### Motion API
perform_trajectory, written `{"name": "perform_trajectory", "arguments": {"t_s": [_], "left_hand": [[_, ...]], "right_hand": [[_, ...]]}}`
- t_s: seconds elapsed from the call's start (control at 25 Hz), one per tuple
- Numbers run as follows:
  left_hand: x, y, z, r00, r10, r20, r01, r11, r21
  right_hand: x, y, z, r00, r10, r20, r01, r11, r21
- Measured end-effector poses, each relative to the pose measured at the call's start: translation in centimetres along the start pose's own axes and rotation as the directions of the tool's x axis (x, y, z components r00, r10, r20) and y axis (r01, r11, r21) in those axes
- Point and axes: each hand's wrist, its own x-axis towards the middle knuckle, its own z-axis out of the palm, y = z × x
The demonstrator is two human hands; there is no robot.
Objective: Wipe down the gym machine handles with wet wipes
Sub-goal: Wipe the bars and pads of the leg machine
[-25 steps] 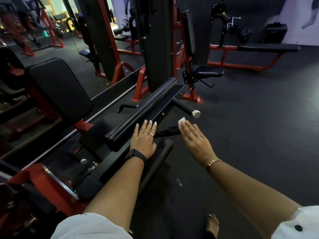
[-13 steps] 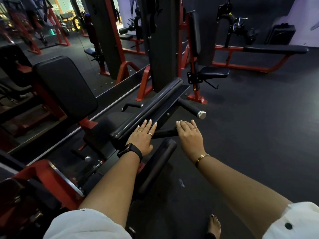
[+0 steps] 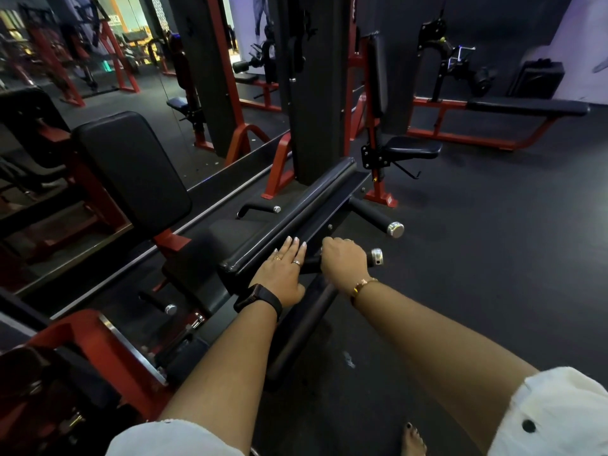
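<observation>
Fingers (image 3: 335, 244) of the right hand (image 3: 343, 263) are curled over the near handle (image 3: 374, 258), gripping its black sleeve so that only the chrome end cap shows past the knuckles. Whether a wipe lies under the palm cannot be told. A gold bracelet (image 3: 362, 284) sits on that wrist. Just beside it the left hand (image 3: 279, 274), with a black watch (image 3: 260, 299) at the wrist, lies flat, its fingers (image 3: 294, 251) straight and together, pressing on the near end of the machine's long black pad (image 3: 296, 209). Below both hands a padded roller (image 3: 306, 320) slants down toward the dark floor (image 3: 477, 291). Beyond the right hand a second handle (image 3: 375, 217), also capped in chrome, sticks out from the same frame, apart from both hands. Farther back stand a small seat (image 3: 411, 148) on a red post and, well behind it, a flat bench (image 3: 526, 106) on a red frame.
</observation>
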Motion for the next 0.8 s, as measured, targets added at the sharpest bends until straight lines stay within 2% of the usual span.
{"name": "perform_trajectory", "arguments": {"t_s": [0.08, 0.16, 0.28, 0.32, 0.36, 0.48, 0.56, 0.64, 0.68, 0.72, 0.76, 0.8], "left_hand": [[0.1, 0.1, -0.1, 1.0, -0.009, 0.009, 0.009, 1.0, 0.003], [0.2, 0.1, -0.3, 1.0, -0.005, 0.02, 0.005, 1.0, 0.003], [0.2, -0.1, -0.2, 1.0, -0.007, 0.01, 0.007, 1.0, 0.0], [0.2, -0.1, -0.1, 1.0, -0.004, 0.003, 0.004, 1.0, 0.001], [0.2, -0.2, 0.0, 1.0, 0.001, 0.0, -0.001, 1.0, 0.008], [0.1, -0.2, 0.2, 1.0, -0.003, 0.007, 0.002, 1.0, 0.015], [0.1, -0.2, 0.1, 1.0, -0.008, 0.006, 0.008, 1.0, 0.006], [0.0, -0.2, 0.1, 1.0, -0.012, 0.004, 0.012, 1.0, -0.003], [0.0, -0.2, 0.1, 1.0, -0.012, 0.003, 0.012, 1.0, -0.006], [0.0, -0.1, 0.0, 1.0, -0.012, 0.002, 0.012, 1.0, -0.009], [0.1, 0.0, 0.0, 1.0, -0.011, 0.003, 0.011, 1.0, -0.011], [0.0, 0.0, -0.1, 1.0, -0.009, 0.006, 0.01, 1.0, -0.014]], "right_hand": [[2.2, -1.6, -0.8, 0.965, 0.068, 0.253, -0.105, 0.985, 0.138], [3.8, -2.3, -0.7, 0.916, -0.019, 0.401, -0.072, 0.975, 0.21], [4.7, -1.0, -1.8, 0.82, -0.243, 0.519, 0.238, 0.968, 0.078], [4.9, 0.2, -2.4, 0.795, -0.274, 0.541, 0.313, 0.95, 0.02], [5.0, 1.5, -2.9, 0.791, -0.25, 0.559, 0.312, 0.95, -0.017], [4.4, 6.9, -4.0, 0.823, -0.083, 0.562, 0.082, 0.996, 0.027], [2.9, 9.6, -4.3, 0.84, -0.02, 0.542, -0.14, 0.958, 0.252], [0.9, 10.5, -3.7, 0.872, 0.062, 0.485, -0.363, 0.749, 0.555], [-0.2, 10.3, -2.8, 0.884, 0.141, 0.446, -0.441, 0.571, 0.692], [-1.1, 9.9, -1.6, 0.866, 0.234, 0.442, -0.497, 0.305, 0.812], [-1.9, 9.1, -0.3, 0.83, 0.302, 0.469, -0.48, -0.04, 0.876], [-2.6, 8.1, 0.9, 0.798, 0.336, 0.5, -0.385, -0.355, 0.852]]}}
